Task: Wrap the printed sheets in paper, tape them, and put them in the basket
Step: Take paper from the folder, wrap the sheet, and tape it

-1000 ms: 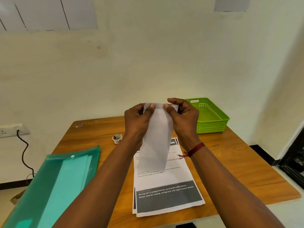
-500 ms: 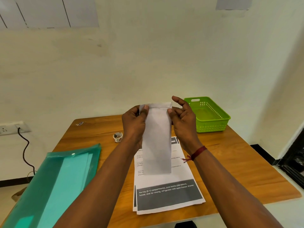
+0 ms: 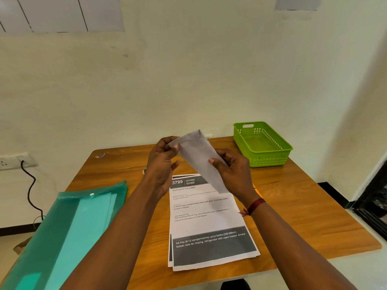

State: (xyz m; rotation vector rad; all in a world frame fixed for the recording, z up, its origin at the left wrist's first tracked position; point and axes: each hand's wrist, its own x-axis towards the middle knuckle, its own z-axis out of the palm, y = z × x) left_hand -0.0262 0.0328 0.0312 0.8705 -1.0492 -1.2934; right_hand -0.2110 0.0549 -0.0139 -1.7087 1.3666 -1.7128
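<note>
**Wrapping paper up in both hands, sheets waiting flat below**

You hold the folded paper [image 3: 196, 158] clear of the table [image 3: 303, 210] and tilted, its upper end toward the wall and its lower end hanging above the top of the printed sheets [image 3: 207, 222]. Your left hand [image 3: 162, 164] pinches the upper end between thumb and fingertips. Your right hand [image 3: 234, 172] grips the long edge lower down, thumb on the face turned to you, fingers curled behind. Holding it at 2 spots keeps the thin strip taut, which looks like the setup for opening the fold; as it stands it seems too narrow to go round the stack.

The printed sheets lie flat at the near middle of the table, directly below your hands, and neither hand touches them. That spot suits the job, because the paper can come straight down onto them.

The green basket [image 3: 270, 158] sits at the far right corner, open side up, with nothing visible inside, handy for the last step. The teal folder [image 3: 69, 227] lies to your left, away from the work.

1 risk: the stack is slightly fanned, so square it before wrapping.
</note>
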